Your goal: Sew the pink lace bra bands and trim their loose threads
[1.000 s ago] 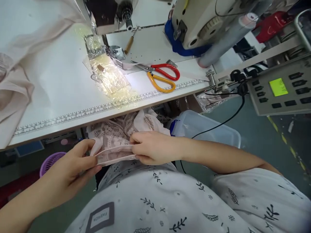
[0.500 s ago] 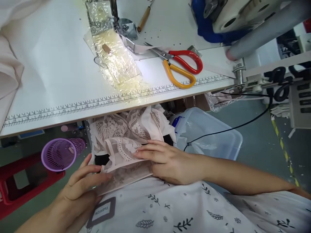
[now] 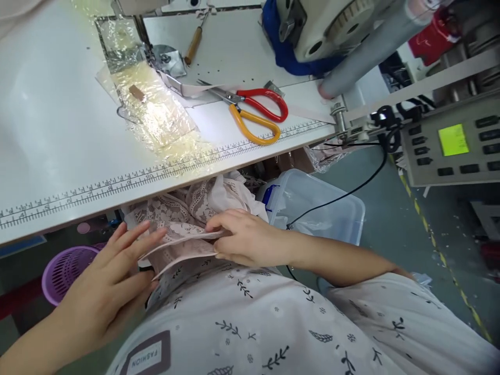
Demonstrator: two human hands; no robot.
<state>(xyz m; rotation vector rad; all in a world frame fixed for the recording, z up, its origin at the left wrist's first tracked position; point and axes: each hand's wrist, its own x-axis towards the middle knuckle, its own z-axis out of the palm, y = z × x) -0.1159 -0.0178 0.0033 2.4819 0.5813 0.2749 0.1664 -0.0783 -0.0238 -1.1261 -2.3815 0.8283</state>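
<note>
A pale pink lace garment (image 3: 170, 208) lies on my lap below the table edge, its near edges lifted in two layers. My right hand (image 3: 248, 237) pinches these edges between thumb and fingers. At the garment's left end is my left hand (image 3: 117, 268), its fingers spread over the lace and the thumb side near the lower edge. Red and orange handled scissors (image 3: 260, 117) rest on the white table (image 3: 58, 130), near a strip of pale tape.
A sewing machine foot and plastic-covered plate (image 3: 156, 112) stand on the table, with a wooden-handled tool (image 3: 193, 46) behind. Below are a purple basket (image 3: 64, 271) and a clear bin (image 3: 324, 208). A control panel (image 3: 453, 140) is at right.
The view has shifted right. My right hand has curled its fingers onto the garment's edge, and the two layers now stand apart. My left hand's fingers have spread and lifted.
</note>
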